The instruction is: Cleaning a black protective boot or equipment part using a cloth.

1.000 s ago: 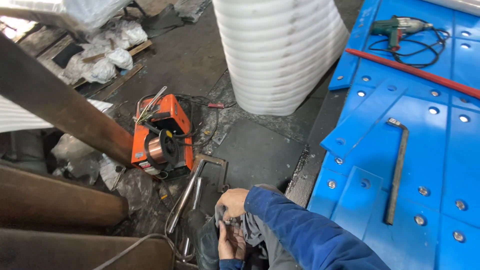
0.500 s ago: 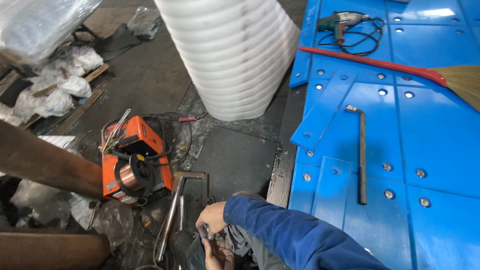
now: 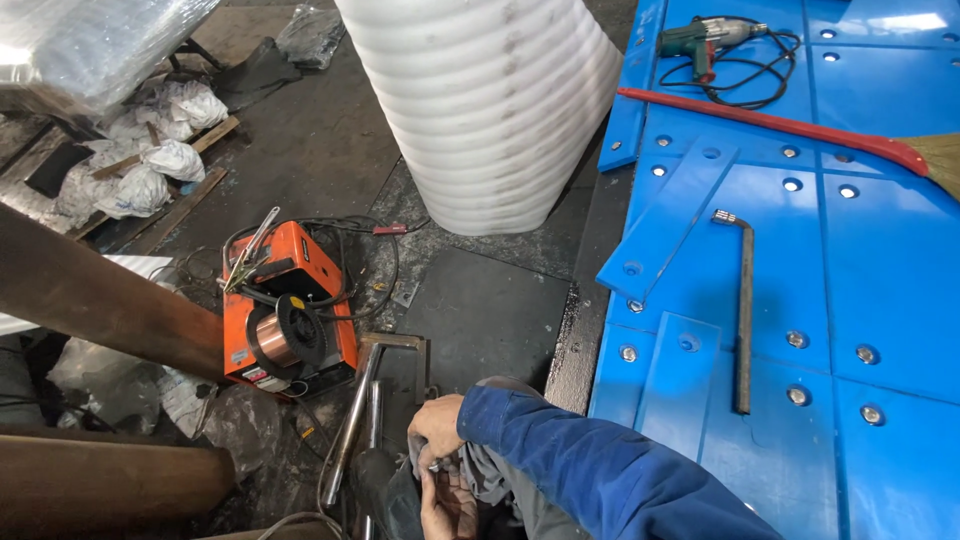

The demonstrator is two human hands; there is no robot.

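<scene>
Compared with a second ago, the head camera is swinging rightward and tilting, so the orange box-shaped wire-feed welder (image 3: 288, 322) with its copper wire spool is now sitting farther toward the middle of the dark floor (image 3: 480, 310), and more of the blue bolted plastic panels (image 3: 850, 290) is showing along the right edge. The hands themselves are barely shifting; the work at the lap is therefore judged to be continuing rather than ending.

The right hand (image 3: 436, 428), emerging from a blue sleeve (image 3: 590, 470), is arching palm-down over a crumpled grey cloth or glove (image 3: 478, 470), its fingers curling around a small metal piece too small to identify. The left hand (image 3: 445, 505), palm-up at the lower edge of the view, is cupping the same cloth from beneath; whether its fingers are clenching cannot be told.

Just left of the hands, two bright steel tubes (image 3: 352, 425) are lying on the floor. A long grey L-shaped bar (image 3: 744, 320) is resting on the panels, well apart, with a red-handled broom (image 3: 780, 125) and a green corded drill (image 3: 705, 38) near the far edge, beside a white ribbed foam roll (image 3: 490, 110).
</scene>
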